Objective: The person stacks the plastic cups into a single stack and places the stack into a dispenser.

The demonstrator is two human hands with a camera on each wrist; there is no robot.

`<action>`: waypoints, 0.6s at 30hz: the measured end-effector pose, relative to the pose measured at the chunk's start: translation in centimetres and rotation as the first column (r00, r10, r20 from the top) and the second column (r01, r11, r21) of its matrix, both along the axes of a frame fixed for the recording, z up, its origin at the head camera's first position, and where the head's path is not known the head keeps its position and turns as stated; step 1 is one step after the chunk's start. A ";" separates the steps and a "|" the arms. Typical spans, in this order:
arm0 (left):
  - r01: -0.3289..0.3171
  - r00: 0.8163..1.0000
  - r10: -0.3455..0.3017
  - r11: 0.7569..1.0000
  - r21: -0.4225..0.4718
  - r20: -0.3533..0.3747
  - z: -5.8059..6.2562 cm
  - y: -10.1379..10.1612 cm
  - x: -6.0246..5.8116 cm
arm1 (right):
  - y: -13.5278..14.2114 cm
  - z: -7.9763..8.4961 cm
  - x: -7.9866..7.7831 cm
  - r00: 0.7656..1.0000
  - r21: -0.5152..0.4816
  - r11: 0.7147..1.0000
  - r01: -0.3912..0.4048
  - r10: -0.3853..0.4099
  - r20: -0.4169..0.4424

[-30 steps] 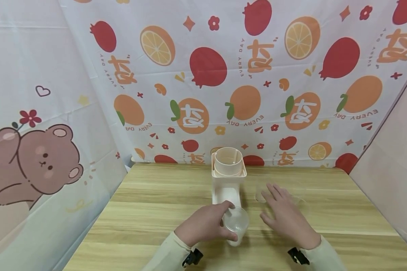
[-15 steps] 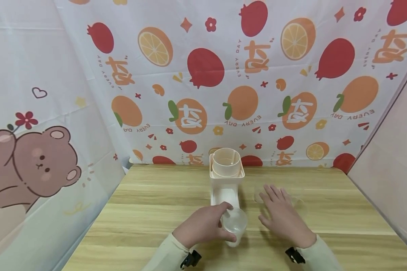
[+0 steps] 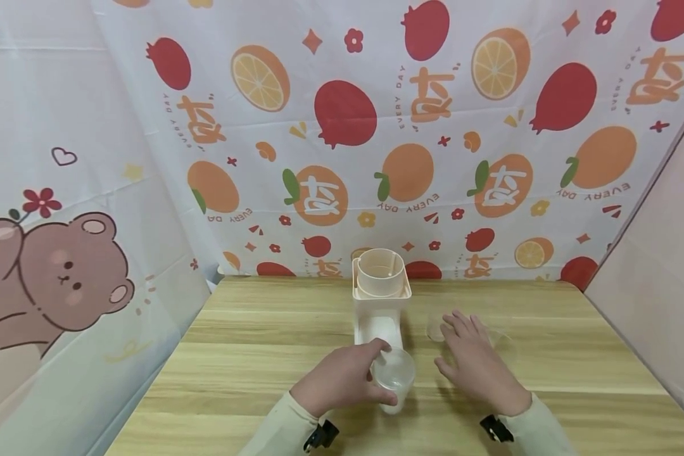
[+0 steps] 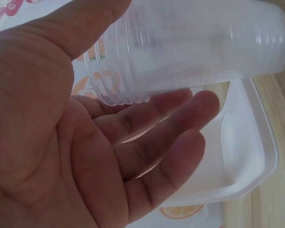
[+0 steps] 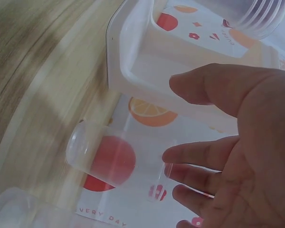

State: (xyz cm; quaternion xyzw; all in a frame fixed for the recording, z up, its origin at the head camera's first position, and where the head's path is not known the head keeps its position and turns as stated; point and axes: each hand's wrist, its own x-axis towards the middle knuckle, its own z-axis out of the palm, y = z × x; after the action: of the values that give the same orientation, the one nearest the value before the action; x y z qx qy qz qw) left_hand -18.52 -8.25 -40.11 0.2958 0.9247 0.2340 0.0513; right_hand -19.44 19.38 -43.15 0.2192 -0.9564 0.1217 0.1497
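My left hand [image 3: 348, 380] grips a stack of clear plastic cups [image 3: 396, 370] near their rims, between thumb and forefinger. In the left wrist view the nested cups [image 4: 194, 42] show several rims close together, with the other fingers [image 4: 156, 152] loosely bent below. My right hand [image 3: 479, 367] is spread with relaxed fingers, palm down, beside a single clear cup [image 5: 109, 152] standing on the table. Its fingertips are at that cup's rim; whether they touch is hard to tell. The thumb stays apart from the cup.
A white plastic stand [image 3: 379, 310] with a round open tube on top is at the table's back middle. Its trough lies behind the stack. Another clear cup [image 5: 19, 209] stands right of the single one. Printed cloth [image 3: 353, 177] hangs along the wooden table's [image 3: 251, 354] back edge.
The head view has shifted slightly. My right hand's fingers have moved a little over the single cup. The left hand keeps its grip on the stack in nearly the same place.
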 end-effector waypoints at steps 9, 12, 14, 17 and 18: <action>-0.007 1.000 0.007 1.000 0.006 -0.003 0.1 -0.2 0.1 | -0.3 0.1 0.2 0.999 -0.036 0.999 -0.030 0.028 -0.041; -0.014 1.000 0.014 1.000 0.009 -0.010 0.1 -0.3 0.0 | -0.6 0.3 0.5 0.998 -0.046 0.998 -0.040 0.039 -0.039; -0.028 1.000 0.028 1.000 0.014 -0.009 0.0 -0.3 0.0 | -0.8 0.6 0.8 0.999 -0.061 0.997 -0.046 0.045 -0.024; -0.058 0.998 0.058 0.998 0.016 -0.003 0.0 -0.4 -0.1 | -1.0 1.1 1.4 0.999 -0.067 0.997 -0.043 0.044 0.013; -0.067 0.998 0.067 0.998 0.015 -0.001 -0.1 -0.4 -0.1 | -1.0 1.2 1.5 0.999 -0.063 0.997 -0.041 0.043 0.025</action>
State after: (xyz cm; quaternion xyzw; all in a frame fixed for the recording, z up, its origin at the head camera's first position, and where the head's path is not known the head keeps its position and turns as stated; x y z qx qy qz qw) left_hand -18.66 -8.61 -40.18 0.2650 0.9325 0.2421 0.0404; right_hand -17.90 18.36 -41.92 0.2329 -0.9491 0.1576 0.1415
